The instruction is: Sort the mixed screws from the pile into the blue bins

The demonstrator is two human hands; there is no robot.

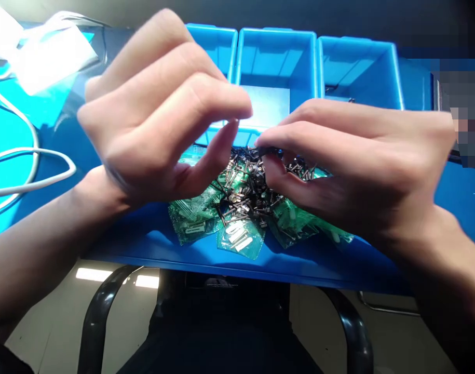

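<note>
My left hand is raised over the table with its fingers curled, thumb tip and index fingertip close together. Whatever may sit between those tips is too small to make out. To the right, my right hand pinches a small dark screw between thumb and fingers, partly hidden by them. Below both hands lies a pile of loose screws, some silver and some dark. Around and under the pile are several clear green plastic packets with pale plugs and screws inside.
Behind the pile stand three blue bins: a left bin, a middle bin and a right bin with a few dark pieces inside. White cable loops at the left, near a bright white object. The blue table's edge faces a black-armed chair.
</note>
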